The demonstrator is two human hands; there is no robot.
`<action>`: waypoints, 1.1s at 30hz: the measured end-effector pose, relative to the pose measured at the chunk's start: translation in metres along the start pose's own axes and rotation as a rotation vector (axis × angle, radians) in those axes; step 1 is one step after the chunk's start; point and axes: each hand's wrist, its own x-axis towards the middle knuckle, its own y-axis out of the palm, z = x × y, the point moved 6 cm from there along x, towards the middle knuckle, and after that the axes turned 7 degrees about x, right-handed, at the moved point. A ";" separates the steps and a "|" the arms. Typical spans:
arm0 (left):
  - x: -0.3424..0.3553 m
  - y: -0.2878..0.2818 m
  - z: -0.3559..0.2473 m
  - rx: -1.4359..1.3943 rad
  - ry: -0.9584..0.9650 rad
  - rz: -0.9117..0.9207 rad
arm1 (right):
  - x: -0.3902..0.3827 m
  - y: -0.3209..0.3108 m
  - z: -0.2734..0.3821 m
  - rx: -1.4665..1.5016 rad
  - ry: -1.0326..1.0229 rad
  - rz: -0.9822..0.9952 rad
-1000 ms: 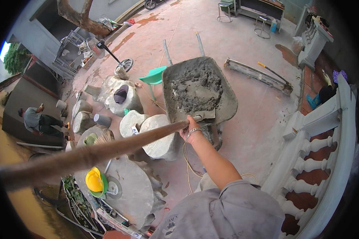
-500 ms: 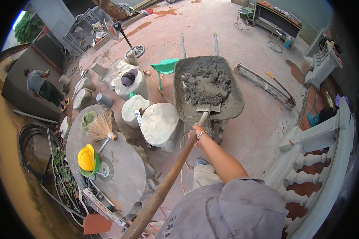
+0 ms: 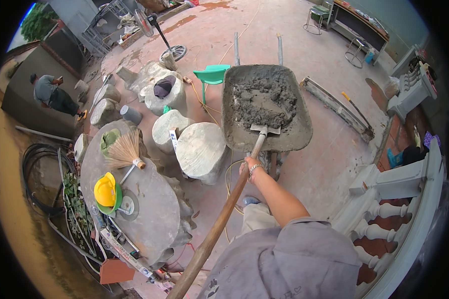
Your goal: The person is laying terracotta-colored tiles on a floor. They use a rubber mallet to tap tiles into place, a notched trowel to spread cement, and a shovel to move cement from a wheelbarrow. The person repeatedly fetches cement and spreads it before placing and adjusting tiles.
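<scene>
My right hand [image 3: 253,168], a metal bracelet at its wrist, is closed around the wooden handle of a shovel [image 3: 219,226]. The handle runs from the lower left edge up to a flat metal blade, which rests at the near side of the wet grey mortar [image 3: 269,102]. That mortar lies in a cement-caked wheelbarrow [image 3: 300,132], heaped toward its far half, with a smeared bare patch nearer me. The handles of the wheelbarrow point away from me. My left hand is outside the picture, as is the handle's rear end.
To my left stands a stone table [image 3: 157,219] with a straw brush [image 3: 124,152] and a yellow helmet [image 3: 105,189]. Stone stools [image 3: 200,152] and a green plastic chair [image 3: 212,74] flank the wheelbarrow. A white balustrade [image 3: 384,231] runs along my right. Another person [image 3: 52,94] stands far left.
The view has shifted slightly, so the surroundings sit a little differently. The shovel blade has tilted and drawn slightly back from the mortar heap; my right hand keeps its grip.
</scene>
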 end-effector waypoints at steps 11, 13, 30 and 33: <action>-0.025 -0.020 0.000 0.055 0.015 -0.157 | 0.055 -0.003 0.012 -0.238 -0.096 -0.060; -0.034 -0.032 -0.001 0.219 0.095 -0.245 | 0.055 -0.008 0.005 -0.267 -0.095 -0.080; -0.101 -0.045 0.080 1.258 -0.953 0.803 | 0.169 -0.031 0.057 -0.530 -0.163 -0.003; -0.133 -0.039 0.107 1.711 -0.839 1.755 | 0.178 -0.049 0.055 -0.468 -0.073 -0.054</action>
